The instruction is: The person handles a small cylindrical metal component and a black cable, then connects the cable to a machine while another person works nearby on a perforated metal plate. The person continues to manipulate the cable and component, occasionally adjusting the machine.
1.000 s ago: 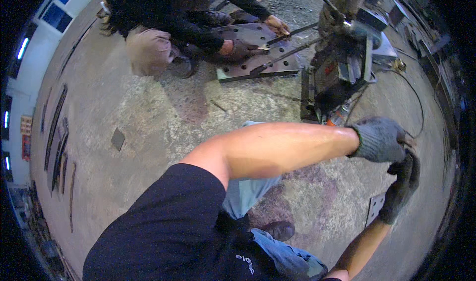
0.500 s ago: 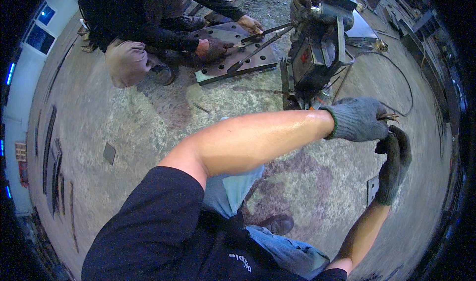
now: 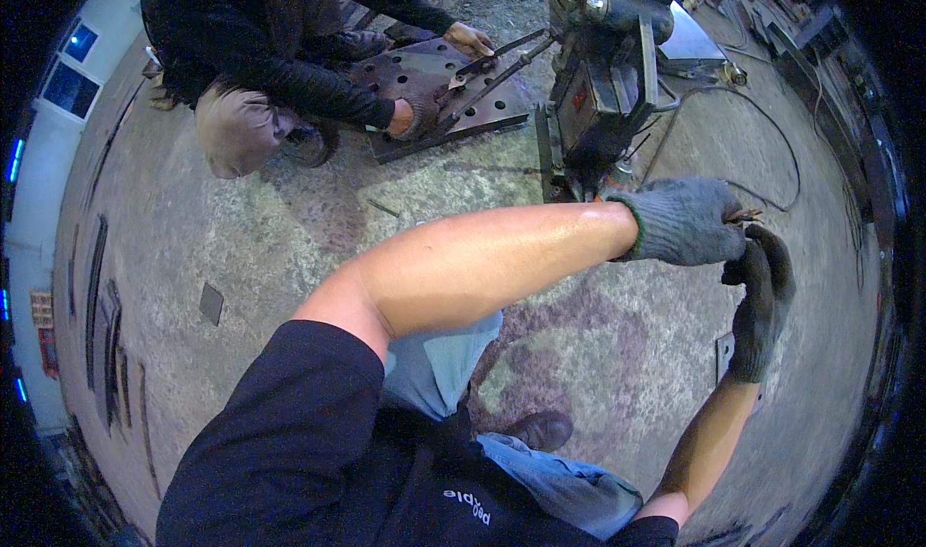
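Observation:
My left hand (image 3: 683,221), in a grey knit glove with a green cuff, reaches across to the right. Its fingers are closed around several thin brownish sticks or wires (image 3: 744,216), whose ends poke out beyond the fist. Just below and touching it is my right hand (image 3: 762,306), in a darker glove, its fingers pressed together and pointing up. Whatever lies between the right fingers is hidden. Both hands are held out over the concrete floor, at the right of the head view.
A co-worker (image 3: 260,55) crouches at the far left, hands at a drilled steel plate (image 3: 424,142). Beside it stands a dark machine (image 3: 603,94) with long lever handles. A cable (image 3: 793,151) curls on the floor. A small holed plate (image 3: 723,354) lies near my right wrist; steel bars (image 3: 95,306) lie left.
My hands stay together in nearly the same pose, while the view shifts slightly. The co-worker's gloved hand has moved nearer, toward the plate's front edge.

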Demonstrator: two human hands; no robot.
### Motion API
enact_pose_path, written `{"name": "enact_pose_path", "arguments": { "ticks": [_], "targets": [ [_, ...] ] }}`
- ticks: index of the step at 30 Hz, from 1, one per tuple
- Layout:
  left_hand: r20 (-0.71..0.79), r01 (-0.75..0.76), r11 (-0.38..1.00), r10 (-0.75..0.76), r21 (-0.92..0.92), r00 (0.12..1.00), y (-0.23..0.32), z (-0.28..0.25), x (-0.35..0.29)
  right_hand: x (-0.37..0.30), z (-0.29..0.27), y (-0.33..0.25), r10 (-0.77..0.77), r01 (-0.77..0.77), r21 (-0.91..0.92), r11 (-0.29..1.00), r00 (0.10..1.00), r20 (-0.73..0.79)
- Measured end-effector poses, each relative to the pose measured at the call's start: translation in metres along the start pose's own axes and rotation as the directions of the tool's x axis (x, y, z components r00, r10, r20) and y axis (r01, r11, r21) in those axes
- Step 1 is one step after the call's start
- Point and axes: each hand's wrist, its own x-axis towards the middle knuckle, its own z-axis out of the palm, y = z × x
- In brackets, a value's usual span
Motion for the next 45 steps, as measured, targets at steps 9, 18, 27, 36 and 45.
{"name": "enact_pose_path", "arguments": {
  "ticks": [9, 18, 27, 36, 45],
  "targets": [
    [-0.035, -0.057, 0.997, 0.059, 0.057, 0.998, -0.008, 0.012, 0.007, 0.0, 0.0, 0.0, -0.009, 0.009, -0.018, 1.0, 1.0, 0.03],
    [0.024, -0.026, 0.998, 0.025, 0.058, 0.999, -0.004, 0.008, 0.004, 0.002, -0.003, 0.005, 0.042, -0.041, -0.029, 0.999, 0.998, 0.042],
    [0.057, 0.021, 0.996, -0.026, 0.087, 0.998, 0.0, 0.007, 0.002, 0.001, -0.001, 0.006, 0.047, -0.047, -0.022, 0.999, 0.998, 0.037],
    [0.06, -0.02, 0.992, 0.012, 0.125, 0.998, -0.006, 0.008, 0.005, 0.004, 0.003, 0.005, 0.048, -0.047, -0.014, 0.999, 0.997, 0.055],
    [0.053, -0.001, 0.985, -0.008, 0.171, 0.999, -0.005, 0.009, 0.005, 0.003, 0.003, 0.01, 0.038, -0.039, 0.03, 0.999, 0.998, 0.053]
  ]
}}
